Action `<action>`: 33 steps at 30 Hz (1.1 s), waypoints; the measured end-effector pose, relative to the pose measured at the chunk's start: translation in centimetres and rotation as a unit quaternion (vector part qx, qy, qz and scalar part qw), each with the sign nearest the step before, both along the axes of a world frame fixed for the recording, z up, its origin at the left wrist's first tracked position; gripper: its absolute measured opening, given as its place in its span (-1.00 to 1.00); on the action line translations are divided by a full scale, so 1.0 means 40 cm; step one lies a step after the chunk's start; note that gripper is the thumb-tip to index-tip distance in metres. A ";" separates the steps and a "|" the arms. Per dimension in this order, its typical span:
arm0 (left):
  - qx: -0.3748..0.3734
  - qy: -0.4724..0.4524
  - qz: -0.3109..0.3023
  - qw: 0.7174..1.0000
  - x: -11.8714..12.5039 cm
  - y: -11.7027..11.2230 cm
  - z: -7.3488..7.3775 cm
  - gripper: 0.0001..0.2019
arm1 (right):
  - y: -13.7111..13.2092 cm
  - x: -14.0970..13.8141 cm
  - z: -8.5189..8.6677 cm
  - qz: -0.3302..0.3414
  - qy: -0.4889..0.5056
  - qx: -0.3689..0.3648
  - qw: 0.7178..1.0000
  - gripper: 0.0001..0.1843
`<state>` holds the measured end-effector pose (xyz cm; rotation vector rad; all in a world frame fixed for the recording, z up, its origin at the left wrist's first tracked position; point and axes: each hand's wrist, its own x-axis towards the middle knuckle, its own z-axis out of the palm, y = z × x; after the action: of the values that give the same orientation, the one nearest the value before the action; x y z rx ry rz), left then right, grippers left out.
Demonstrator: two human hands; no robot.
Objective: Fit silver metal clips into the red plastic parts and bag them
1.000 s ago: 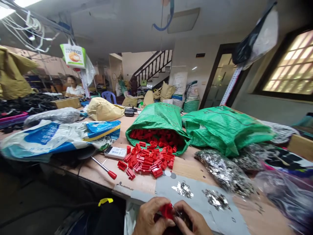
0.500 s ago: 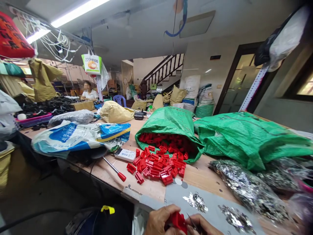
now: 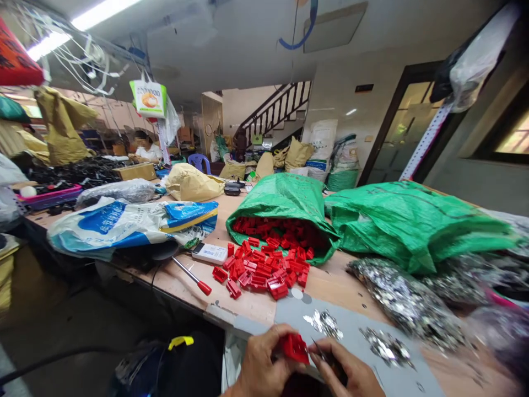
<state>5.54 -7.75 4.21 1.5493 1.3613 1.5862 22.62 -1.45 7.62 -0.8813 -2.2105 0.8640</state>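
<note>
At the bottom edge, my left hand [image 3: 260, 366] pinches a small red plastic part [image 3: 294, 347]. Against it, my right hand [image 3: 345, 372] is closed on a thin dark metal piece [image 3: 320, 348] that touches the red part's right side. Both hands hover over a grey mat [image 3: 355, 325] with two small heaps of silvery metal pieces [image 3: 324, 321]. Beyond the mat, a pile of red plastic parts [image 3: 262, 270] spills from an open green sack [image 3: 285, 204].
A second green sack [image 3: 413, 223] and clear bags of silvery pieces [image 3: 405, 300] lie right. A red-handled screwdriver [image 3: 192, 277], a white remote-like device [image 3: 210, 253] and a blue-white sack [image 3: 124, 220] lie left. A person sits far back left. The table edge drops at left.
The view swung left and up, then dipped back a little. My hands have come further into view with the red part still between them, and the right hand's metal piece now shows.
</note>
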 end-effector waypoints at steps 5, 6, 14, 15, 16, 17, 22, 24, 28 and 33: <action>-0.007 0.023 0.045 0.999 -0.014 -0.037 0.063 -0.71 | -0.033 -0.024 0.073 -0.014 -0.015 0.021 1.000 -0.80; -0.006 0.026 0.049 0.998 -0.016 -0.039 0.065 -0.71 | -0.034 -0.027 0.079 -0.012 -0.016 0.019 1.000 -0.82; 0.035 0.094 0.068 0.993 -0.023 -0.050 0.063 -0.70 | -0.044 -0.026 0.082 0.007 -0.019 0.039 0.999 -0.93; 0.043 0.104 0.069 0.991 -0.024 -0.051 0.063 -0.70 | -0.045 -0.026 0.081 0.013 -0.021 0.043 0.999 -0.93; 0.052 0.114 0.070 0.990 -0.024 -0.052 0.064 -0.70 | -0.045 -0.027 0.081 0.020 -0.024 0.047 0.998 -0.92; 0.060 0.122 0.070 0.988 -0.024 -0.052 0.064 -0.70 | -0.046 -0.027 0.080 0.025 -0.026 0.052 0.998 -0.91; 0.084 0.135 0.071 0.985 -0.018 -0.055 0.065 -0.71 | -0.049 -0.033 0.074 0.038 -0.020 0.074 0.996 -0.88; 0.086 0.132 0.073 0.985 -0.016 -0.055 0.064 -0.71 | -0.051 -0.034 0.072 0.044 -0.013 0.083 0.996 -0.87; 0.085 0.130 0.074 0.985 -0.016 -0.055 0.060 -0.72 | -0.054 -0.033 0.069 0.040 0.003 0.096 0.995 -0.87; 0.083 0.129 0.076 0.985 -0.016 -0.056 0.054 -0.70 | -0.055 -0.024 0.066 0.038 -0.001 0.104 0.994 -0.87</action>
<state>4.91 -9.99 6.39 1.8432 1.5498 1.6702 21.66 -3.65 10.25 -0.7024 -2.3002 0.6509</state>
